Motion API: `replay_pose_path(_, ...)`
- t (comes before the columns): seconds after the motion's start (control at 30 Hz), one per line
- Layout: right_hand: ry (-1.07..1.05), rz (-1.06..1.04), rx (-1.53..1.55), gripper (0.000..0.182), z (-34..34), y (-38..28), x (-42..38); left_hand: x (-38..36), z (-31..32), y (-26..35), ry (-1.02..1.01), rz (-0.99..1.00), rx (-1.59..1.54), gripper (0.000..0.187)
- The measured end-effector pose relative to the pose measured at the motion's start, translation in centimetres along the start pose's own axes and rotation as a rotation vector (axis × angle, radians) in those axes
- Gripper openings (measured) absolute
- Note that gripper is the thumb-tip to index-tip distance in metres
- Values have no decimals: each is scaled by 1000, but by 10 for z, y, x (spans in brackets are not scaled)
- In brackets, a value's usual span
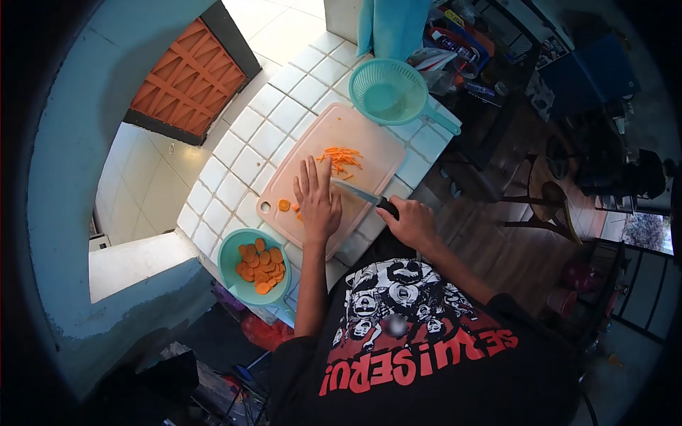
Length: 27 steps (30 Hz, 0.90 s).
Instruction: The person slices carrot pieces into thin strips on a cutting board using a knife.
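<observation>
Over the middle of the pink cutting board (383, 150), the left hand (317, 207) lies flat and palm down, its fingers straight and a little apart, gripping nothing visible; I cannot tell whether they press on something underneath. The right hand (412, 224) has its fingers wrapped round the black handle of a knife (364, 194), at the near edge of the board, with the blade slanting in towards the left hand. Just beyond the blade lies a loose heap of carrot strips (342, 157). On the other side of the left hand, near the board's left edge, is a round carrot slice (284, 205). The board sits on a white-tiled bench (247, 123). Towards the bench's near left corner stands a green bowl (230, 250) holding many carrot rounds (261, 265); by its right edge, a green strainer (389, 96) with its handle towards the near right corner.
</observation>
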State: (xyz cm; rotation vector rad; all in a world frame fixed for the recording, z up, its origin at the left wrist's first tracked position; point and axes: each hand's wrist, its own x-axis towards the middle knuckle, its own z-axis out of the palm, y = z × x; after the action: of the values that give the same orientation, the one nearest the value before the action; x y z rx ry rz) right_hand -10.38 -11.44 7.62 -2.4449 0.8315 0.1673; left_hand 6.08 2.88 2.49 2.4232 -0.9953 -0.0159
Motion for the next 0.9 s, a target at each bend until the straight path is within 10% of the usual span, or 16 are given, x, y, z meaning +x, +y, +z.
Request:
replay_pose_path(0.27, -113, 40, 53, 47, 8, 2, 5, -4, -3, -24, 204, -325, -87, 36)
replay_pose_path(0.73, -440, 114, 494, 53, 21, 28, 30, -7, 7, -12, 191, -341, -69, 16)
replay_pose_path(0.9, -236, 78, 415, 50, 33, 27, 27, -9, 4, -16, 294, -291, -120, 18)
